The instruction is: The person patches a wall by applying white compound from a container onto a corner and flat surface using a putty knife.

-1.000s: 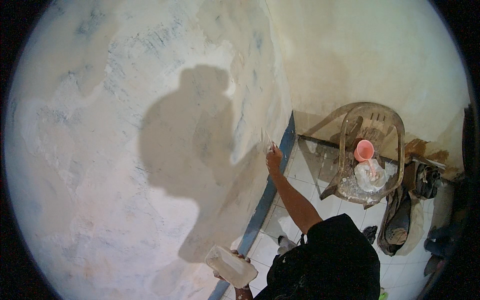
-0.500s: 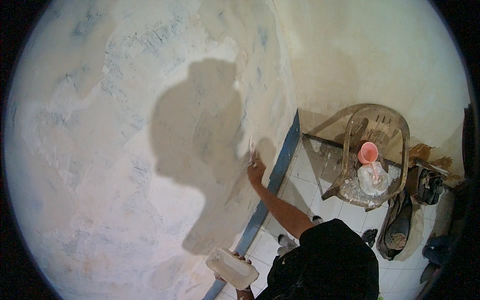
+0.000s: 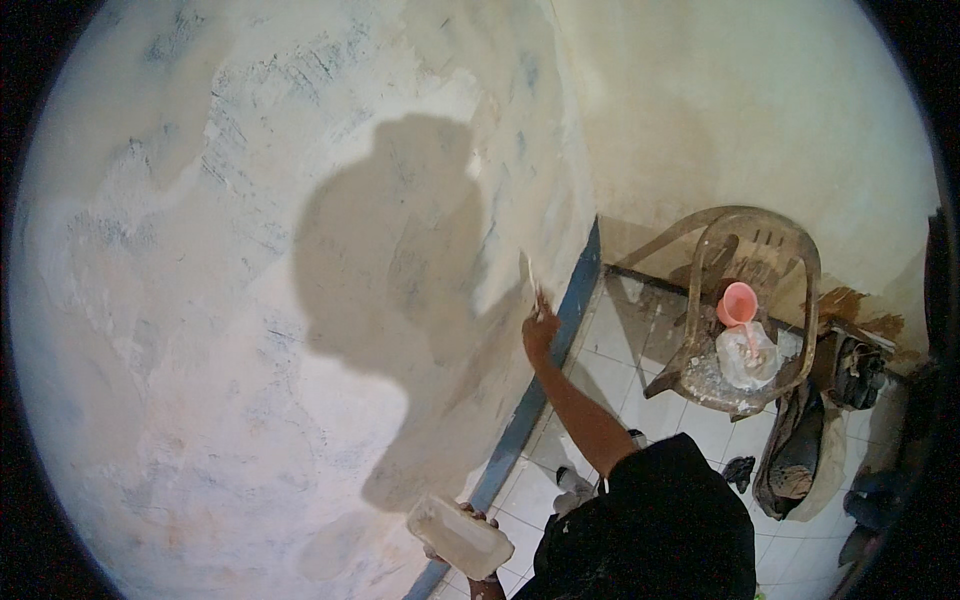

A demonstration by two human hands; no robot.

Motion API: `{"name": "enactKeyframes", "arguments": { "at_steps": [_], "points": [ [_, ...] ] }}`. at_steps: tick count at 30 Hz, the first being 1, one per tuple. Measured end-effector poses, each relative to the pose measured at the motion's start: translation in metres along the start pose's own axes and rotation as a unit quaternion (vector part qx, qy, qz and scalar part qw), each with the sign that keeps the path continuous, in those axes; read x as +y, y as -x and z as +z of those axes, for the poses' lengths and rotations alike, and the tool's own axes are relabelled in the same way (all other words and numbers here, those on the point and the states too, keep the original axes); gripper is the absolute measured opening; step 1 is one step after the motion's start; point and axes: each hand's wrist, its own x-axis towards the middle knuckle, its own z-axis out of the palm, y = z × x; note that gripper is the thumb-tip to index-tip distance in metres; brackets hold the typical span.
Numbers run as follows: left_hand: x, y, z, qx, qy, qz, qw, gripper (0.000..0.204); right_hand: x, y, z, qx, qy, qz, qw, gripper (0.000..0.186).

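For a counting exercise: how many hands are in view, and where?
2: the left hand at the bottom, partly hidden by a pale container, and the right hand in front of the wall, holding a thin tool. Others may be hidden.

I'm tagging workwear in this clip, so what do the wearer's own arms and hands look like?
A loose black sleeve covers the upper part of the right arm and ends near the elbow, with the forearm bare. The right hand shows no glove, nor do the visible fingers of the left hand.
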Motion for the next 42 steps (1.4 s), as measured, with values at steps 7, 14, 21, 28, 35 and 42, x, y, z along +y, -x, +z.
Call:
{"name": "enactKeyframes", "arguments": {
  "at_steps": [7,14,21,28,35,42],
  "points": [
    [0.024,0.020,-0.040,0.080,0.022,-0.019,0.996,0.104,-0.029,0.020,0.045,-0.089,-0.049,0.091,0.991,0.048],
    [0.024,0.005,-0.009,0.010,0.035,-0.062,0.997,0.106,-0.032,0.155,-0.029,-0.186,-0.065,0.033,0.980,0.058],
    [0.023,0.002,0.013,-0.018,0.024,-0.044,0.999,0.106,-0.013,0.063,-0.015,-0.087,-0.003,0.089,0.992,0.046],
    [0.030,0.020,-0.058,0.074,-0.144,0.054,0.985,0.104,0.053,0.001,0.076,-0.069,-0.103,0.132,0.984,0.056],
    [0.021,0.011,-0.006,0.055,-0.065,0.034,0.996,0.106,-0.008,0.150,-0.011,-0.161,-0.116,0.088,0.976,0.059],
    [0.041,0.005,-0.024,0.057,0.005,-0.030,0.998,0.108,0.000,0.051,-0.008,-0.080,-0.060,0.080,0.992,0.050]
  ]
}}
